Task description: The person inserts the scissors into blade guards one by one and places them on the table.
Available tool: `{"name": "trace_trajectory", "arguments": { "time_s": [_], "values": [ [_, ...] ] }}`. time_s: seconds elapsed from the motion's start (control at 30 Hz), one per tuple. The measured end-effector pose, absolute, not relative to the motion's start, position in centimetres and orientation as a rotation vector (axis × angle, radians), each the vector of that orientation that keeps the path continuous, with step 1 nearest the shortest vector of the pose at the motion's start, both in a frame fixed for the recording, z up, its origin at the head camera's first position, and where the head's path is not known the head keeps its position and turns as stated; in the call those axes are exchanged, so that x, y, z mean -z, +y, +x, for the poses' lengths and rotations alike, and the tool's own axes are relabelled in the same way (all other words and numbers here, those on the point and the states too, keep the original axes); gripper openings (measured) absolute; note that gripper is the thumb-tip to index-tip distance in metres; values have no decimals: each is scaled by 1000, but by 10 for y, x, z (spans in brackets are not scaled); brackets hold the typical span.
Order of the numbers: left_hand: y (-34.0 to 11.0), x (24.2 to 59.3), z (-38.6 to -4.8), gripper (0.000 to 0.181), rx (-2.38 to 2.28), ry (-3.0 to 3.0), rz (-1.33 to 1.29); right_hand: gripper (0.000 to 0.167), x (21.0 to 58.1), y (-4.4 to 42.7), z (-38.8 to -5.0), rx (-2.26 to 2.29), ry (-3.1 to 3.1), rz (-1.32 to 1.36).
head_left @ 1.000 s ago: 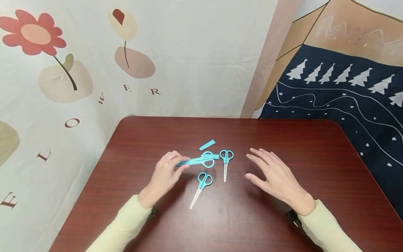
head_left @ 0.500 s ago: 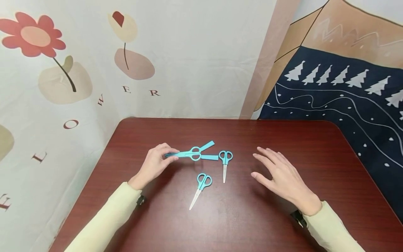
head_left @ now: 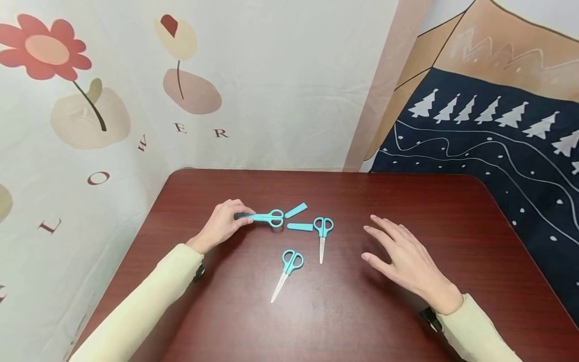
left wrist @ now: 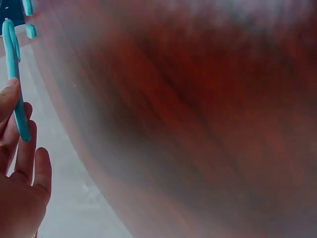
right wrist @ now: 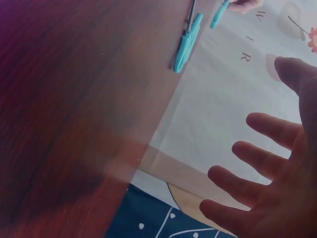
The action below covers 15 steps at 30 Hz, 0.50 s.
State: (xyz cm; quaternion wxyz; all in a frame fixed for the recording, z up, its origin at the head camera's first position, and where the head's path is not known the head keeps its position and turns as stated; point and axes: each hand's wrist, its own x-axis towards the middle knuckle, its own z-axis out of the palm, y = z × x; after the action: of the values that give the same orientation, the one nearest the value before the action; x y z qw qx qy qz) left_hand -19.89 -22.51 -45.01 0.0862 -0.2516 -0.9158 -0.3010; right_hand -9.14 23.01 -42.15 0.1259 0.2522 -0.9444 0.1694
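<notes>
My left hand (head_left: pixel 219 224) pinches a pair of turquoise scissors (head_left: pixel 261 217) by its covered blade end, handle loops pointing right. In the left wrist view those scissors (left wrist: pixel 14 64) sit between thumb and fingertips, above the table. Two loose turquoise blade covers (head_left: pixel 296 210) lie just right of the loops. Beside the lower cover, another pair of scissors (head_left: pixel 322 232) lies with its bare blades toward me. A third pair, small scissors (head_left: pixel 287 270), rests nearer, blades also bare. Over the table's right half my right hand (head_left: pixel 407 261) hovers with spread fingers, holding nothing.
The dark red-brown table (head_left: pixel 344 322) has rounded far corners. Behind it hangs a pale cloth (head_left: pixel 280 100) printed with flowers and letters. A navy cloth (head_left: pixel 452 146) with white trees is at the right.
My left hand has carried the covered scissors leftward, off the loose covers, and their loops have turned level. The right hand has shifted slightly right, still spread.
</notes>
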Motion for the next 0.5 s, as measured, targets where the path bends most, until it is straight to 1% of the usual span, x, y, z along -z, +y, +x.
{"name": "trace_trajectory", "arguments": {
  "time_s": [0.27,0.5],
  "values": [
    [-225,452,-216,16,938,-2806,-687,62,423,234,-92,-471,-2737,734],
    [-223,454,-223,15,997,-2872,-617,62,421,234,-90,-475,-2743,727]
  ]
}}
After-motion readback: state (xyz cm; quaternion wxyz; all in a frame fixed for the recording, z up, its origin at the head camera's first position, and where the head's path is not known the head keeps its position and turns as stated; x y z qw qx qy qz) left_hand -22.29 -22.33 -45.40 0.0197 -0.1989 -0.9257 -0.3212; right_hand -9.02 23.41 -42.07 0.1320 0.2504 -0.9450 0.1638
